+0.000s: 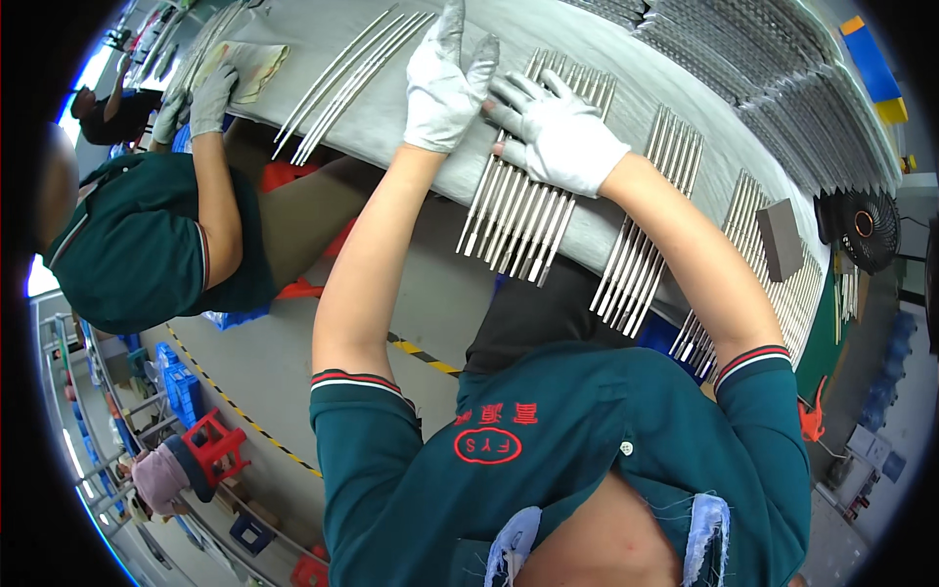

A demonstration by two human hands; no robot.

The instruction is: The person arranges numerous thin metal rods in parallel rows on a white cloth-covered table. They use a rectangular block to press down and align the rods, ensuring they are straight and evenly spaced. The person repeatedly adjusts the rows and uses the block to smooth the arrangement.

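Observation:
My left hand (437,98), in a whitish work glove, is open with its fingers stretched toward the far side of the table. It holds nothing that I can see. Close beside it, my gloved right hand (565,137) lies spread over a row of thin metal rods (518,220); bare fingertips show at the glove's left side. These rods lie side by side, their stepped near ends jutting over the table edge. Several looser rods (357,88) rest left of my left hand. Further rows of metal rods (646,230) and rods (743,230) lie to the right, partly behind my right forearm.
The table has a grey cover (377,127). Ridged grey trays (822,127) are stacked at the far right. A dark grey block (780,240) sits on the right-hand rods, near a black fan (864,223). At left, a co-worker's gloved hand (210,98) touches a yellowish cloth (259,70).

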